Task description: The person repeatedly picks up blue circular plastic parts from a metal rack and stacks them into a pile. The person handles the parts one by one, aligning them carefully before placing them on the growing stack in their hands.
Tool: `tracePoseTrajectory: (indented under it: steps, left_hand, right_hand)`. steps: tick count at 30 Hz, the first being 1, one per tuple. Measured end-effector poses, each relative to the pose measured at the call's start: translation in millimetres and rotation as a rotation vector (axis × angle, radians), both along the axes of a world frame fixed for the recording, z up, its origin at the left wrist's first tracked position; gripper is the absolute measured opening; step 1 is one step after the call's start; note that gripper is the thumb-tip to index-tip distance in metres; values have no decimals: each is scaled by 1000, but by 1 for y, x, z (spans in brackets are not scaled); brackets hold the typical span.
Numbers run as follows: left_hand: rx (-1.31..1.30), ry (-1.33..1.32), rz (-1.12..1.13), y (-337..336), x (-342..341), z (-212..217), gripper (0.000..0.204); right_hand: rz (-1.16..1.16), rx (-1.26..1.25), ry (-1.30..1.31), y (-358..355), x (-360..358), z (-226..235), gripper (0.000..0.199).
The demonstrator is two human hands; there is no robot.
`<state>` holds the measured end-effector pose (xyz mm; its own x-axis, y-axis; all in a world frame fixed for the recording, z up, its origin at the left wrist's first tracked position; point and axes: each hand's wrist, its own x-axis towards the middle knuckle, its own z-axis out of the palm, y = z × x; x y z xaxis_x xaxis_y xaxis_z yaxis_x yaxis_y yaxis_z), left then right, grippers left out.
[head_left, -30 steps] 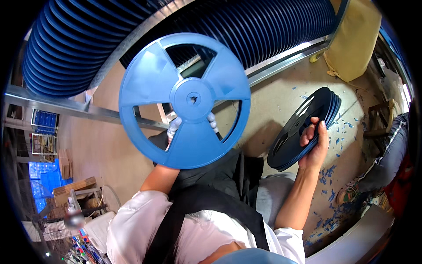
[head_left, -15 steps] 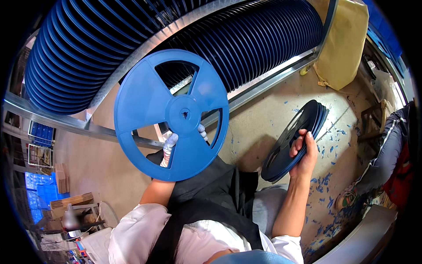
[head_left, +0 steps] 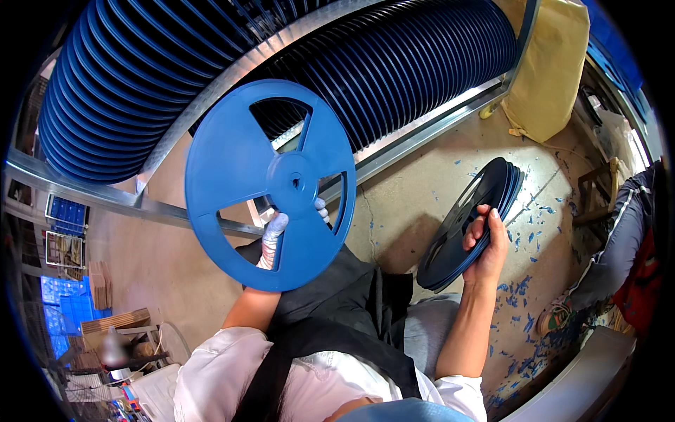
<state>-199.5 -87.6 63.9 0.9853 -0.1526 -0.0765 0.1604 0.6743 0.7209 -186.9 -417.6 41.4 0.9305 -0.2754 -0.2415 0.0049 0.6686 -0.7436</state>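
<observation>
A large blue plastic reel with cut-out windows faces me at the centre. My left hand, in a pale glove or finger covering, grips it near the hub; the thumb shows through one window and fingertips through another. Most of that hand is hidden behind the reel. To the right, my bare right hand is closed around the edge of several dark blue reels, stacked together and tilted, held above the floor.
Long rows of blue reels rest on a metal rack ahead. A yellow bag stands at far right. Blue scraps litter the floor on the right, near a dark jacket. Blue crates lie at left.
The blue reel in my left hand has turned slightly, its right edge swinging left so that it looks narrower. My right hand and its stack have hardly moved.
</observation>
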Motion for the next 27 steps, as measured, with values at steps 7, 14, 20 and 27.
tracePoseTrajectory:
  steps: [7,14,20,27]
  left_hand:
    - [97,-77,140,-59,29,-7,47]
    - [270,-33,413,-89,108,-25,69]
    - [86,-9,434,-100,132,-18,68]
    - [-97,-175,435,-86,137,-50,79]
  right_hand:
    - [-4,-13,2,-1,2,-5,27]
    - [3,-16,-1,0,1,-2,26]
    - [-17,-11,17,-3,1,-5,26]
    - [-4,-44,29,0,3,-9,28]
